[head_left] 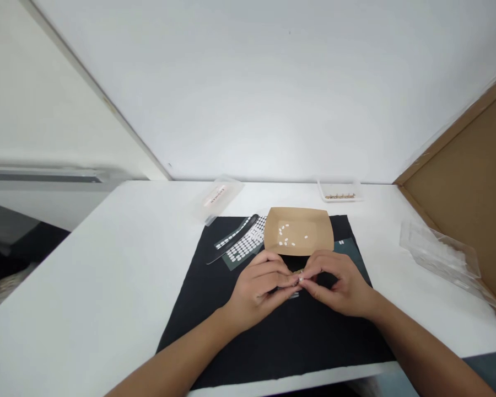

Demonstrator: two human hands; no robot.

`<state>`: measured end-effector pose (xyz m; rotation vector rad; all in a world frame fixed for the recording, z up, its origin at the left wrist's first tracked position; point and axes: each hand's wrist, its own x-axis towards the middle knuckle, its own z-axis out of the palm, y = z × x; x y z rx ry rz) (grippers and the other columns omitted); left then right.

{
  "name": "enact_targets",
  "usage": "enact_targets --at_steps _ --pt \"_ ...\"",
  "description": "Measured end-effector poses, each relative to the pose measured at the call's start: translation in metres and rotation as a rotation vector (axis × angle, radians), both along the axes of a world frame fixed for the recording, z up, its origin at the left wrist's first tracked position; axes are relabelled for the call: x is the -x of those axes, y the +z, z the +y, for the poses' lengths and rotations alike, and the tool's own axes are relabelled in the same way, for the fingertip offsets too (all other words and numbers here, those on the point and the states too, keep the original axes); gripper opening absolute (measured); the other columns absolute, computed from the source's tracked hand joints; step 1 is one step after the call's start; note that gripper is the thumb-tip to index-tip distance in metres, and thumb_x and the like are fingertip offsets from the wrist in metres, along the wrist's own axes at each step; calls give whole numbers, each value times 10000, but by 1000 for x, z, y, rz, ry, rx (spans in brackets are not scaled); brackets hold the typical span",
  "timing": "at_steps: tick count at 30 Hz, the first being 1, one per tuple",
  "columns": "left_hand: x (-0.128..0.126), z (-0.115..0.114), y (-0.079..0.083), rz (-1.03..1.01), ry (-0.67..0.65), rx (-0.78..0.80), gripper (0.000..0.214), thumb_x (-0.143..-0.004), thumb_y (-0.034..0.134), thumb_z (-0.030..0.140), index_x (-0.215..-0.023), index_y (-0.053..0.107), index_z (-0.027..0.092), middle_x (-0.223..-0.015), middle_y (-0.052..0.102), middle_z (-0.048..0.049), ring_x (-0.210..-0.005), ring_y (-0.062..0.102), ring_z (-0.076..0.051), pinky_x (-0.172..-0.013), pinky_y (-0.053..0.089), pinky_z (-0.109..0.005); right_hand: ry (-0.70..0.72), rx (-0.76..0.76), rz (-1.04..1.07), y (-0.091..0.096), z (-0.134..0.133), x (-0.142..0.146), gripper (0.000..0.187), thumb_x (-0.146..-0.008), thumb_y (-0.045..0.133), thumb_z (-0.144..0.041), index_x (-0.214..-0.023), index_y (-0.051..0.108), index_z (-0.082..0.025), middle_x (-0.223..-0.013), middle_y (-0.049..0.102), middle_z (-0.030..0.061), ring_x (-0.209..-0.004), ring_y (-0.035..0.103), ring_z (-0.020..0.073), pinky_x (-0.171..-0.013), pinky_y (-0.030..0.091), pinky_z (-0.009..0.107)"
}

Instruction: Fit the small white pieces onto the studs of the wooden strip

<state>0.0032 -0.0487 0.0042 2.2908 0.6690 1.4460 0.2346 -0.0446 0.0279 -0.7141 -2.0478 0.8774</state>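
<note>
My left hand [258,286] and my right hand [341,281] meet over the black cloth [289,342], just in front of a brown paper tray [320,245]. The fingers of each are closed in a pinch. Between the fingertips shows a tiny shiny piece [300,279], gold and whitish, mostly covered and too small to name. Several small white ovals lie in the paper tray. Left of it, sheets of white oval stickers [242,248] rest on the cloth, with black-handled tweezers or a similar slim tool [235,238] across them.
At the back stand a clear plastic box [220,198] with lettering and a small white tray [341,197] of gold-coloured pieces. Clear plastic cases [442,253] lean at the right near a cardboard panel [467,165]. A white wall [281,99] closes off the table's rear.
</note>
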Motion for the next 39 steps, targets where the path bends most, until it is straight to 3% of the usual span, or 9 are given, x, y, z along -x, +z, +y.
enact_targets --at_steps 6,15,24,28,32,35,39 --pt "0 0 -2 30 17 25 113 -916 805 114 -937 723 189 -857 757 -26 -797 672 -159 -755 557 -322 -40 -71 -39 -3 -3 4 25 -988 713 -197 -991 718 -221 -827 714 15 -739 654 151 -689 509 299" --pt "0 -1 -4 -69 31 173 59 -918 836 190 -912 779 203 -815 766 -32 -724 698 -150 -668 563 -294 -34 126 -51 -4 -1 3 103 -1002 729 -312 -1072 709 -240 -929 696 15 -789 632 149 -708 521 284" --pt "-3 0 -5 -3 74 -15 105 -922 837 197 -883 740 193 -803 776 -16 -709 685 -138 -651 573 -276 -38 65 -38 -9 2 7 116 -1034 710 -314 -958 740 -231 -867 713 22 -786 640 160 -694 489 291" --pt "1 2 -6 75 157 -91 141 -915 856 235 -986 738 200 -875 798 -20 -776 715 -161 -756 575 -331 -86 50 -35 -5 3 2 131 -1061 656 -311 -961 680 -230 -977 730 48 -878 679 175 -740 531 297" --pt "15 10 -4 253 338 -143 209 -963 769 195 -1169 732 208 -1017 799 -61 -980 677 -235 -916 557 -419 -227 107 14 -7 5 -5 109 -1109 565 -335 -1066 607 -244 -1117 748 78 -986 724 190 -824 578 321" --pt "25 18 -4 410 350 -106 279 -956 744 212 -1233 721 186 -1188 766 -111 -1100 601 -293 -990 540 -478 -307 157 70 -11 6 -8 125 -1123 536 -370 -1113 557 -247 -1177 751 99 -1049 736 206 -865 599 345" --pt "31 26 -10 504 334 -93 225 -974 703 176 -1194 744 192 -1164 758 -108 -1111 573 -298 -998 529 -485 -345 159 79 -16 6 -8 157 -1117 545 -401 -1120 551 -245 -1138 760 94 -945 751 195 -820 610 338"
